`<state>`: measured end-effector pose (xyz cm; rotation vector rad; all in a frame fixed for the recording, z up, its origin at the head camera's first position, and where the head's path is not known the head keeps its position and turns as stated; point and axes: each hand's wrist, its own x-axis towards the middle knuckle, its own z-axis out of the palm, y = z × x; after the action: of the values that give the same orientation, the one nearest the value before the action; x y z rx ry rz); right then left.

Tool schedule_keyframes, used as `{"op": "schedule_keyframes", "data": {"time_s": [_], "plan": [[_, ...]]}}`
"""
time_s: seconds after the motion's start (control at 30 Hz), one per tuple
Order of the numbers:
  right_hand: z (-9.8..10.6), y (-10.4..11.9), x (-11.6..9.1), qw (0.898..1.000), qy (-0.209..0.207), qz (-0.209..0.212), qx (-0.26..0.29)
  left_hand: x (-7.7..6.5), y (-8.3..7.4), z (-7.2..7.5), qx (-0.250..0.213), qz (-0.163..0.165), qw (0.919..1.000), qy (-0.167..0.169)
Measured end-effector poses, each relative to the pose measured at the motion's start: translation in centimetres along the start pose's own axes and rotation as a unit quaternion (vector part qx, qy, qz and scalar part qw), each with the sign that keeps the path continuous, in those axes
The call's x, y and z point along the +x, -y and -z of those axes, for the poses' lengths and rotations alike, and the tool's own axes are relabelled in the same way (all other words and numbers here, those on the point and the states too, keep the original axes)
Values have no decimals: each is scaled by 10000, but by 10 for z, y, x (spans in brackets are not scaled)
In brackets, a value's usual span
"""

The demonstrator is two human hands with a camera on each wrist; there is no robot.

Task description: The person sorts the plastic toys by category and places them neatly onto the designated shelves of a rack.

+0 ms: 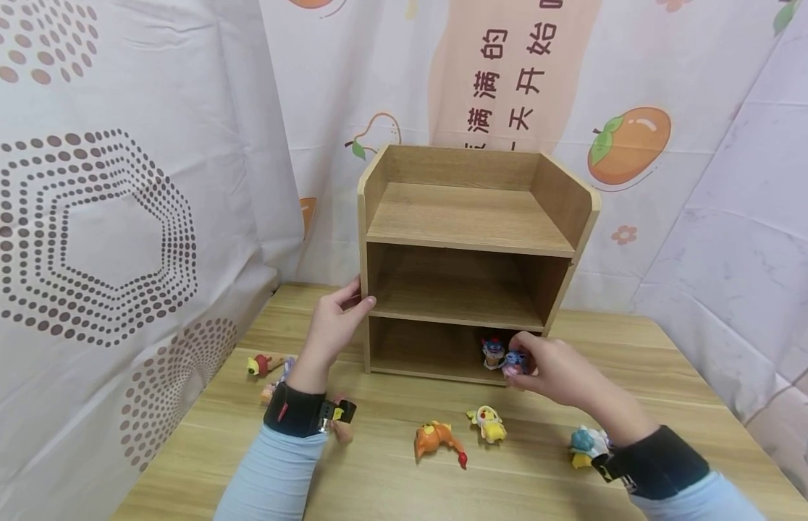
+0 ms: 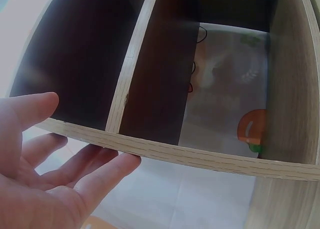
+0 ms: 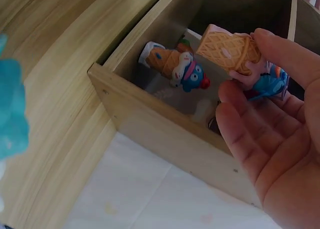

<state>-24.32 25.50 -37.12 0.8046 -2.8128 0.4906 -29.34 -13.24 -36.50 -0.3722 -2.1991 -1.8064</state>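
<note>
A small wooden shelf (image 1: 456, 318) stands upright on the table. My left hand (image 1: 335, 322) holds its left side panel, thumb at the front edge and fingers along the outer face, as the left wrist view also shows around the panel's edge (image 2: 165, 151). At the right end of the lowest compartment, my right hand (image 1: 550, 365) pinches a blue-and-pink figurine (image 1: 513, 363) with a waffle-cone base (image 3: 230, 51) between thumb and fingers. Just left of it, inside that compartment, is another blue cone figurine (image 1: 491, 352) with a red nose.
On the table (image 1: 378, 485) in front lie an orange figurine (image 1: 433, 438) with a red-tipped tail and a yellow-and-white one (image 1: 489, 423). A teal, white and yellow figurine (image 1: 588, 445) is near my right wrist. Several more, including a red-and-yellow one (image 1: 261, 364), lie around my left forearm.
</note>
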Motion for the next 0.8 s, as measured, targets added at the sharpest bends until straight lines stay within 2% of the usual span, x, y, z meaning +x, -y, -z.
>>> {"op": "schedule_keyframes", "data": {"time_s": [0.23,0.8], "plan": [[-11,6,9,9999,-34,-123,59,0,0,0,-1,40,10000,-20],[-38,12,24,9995,-57,239,-198,1,1,1,-157,-83,9998,23]]}}
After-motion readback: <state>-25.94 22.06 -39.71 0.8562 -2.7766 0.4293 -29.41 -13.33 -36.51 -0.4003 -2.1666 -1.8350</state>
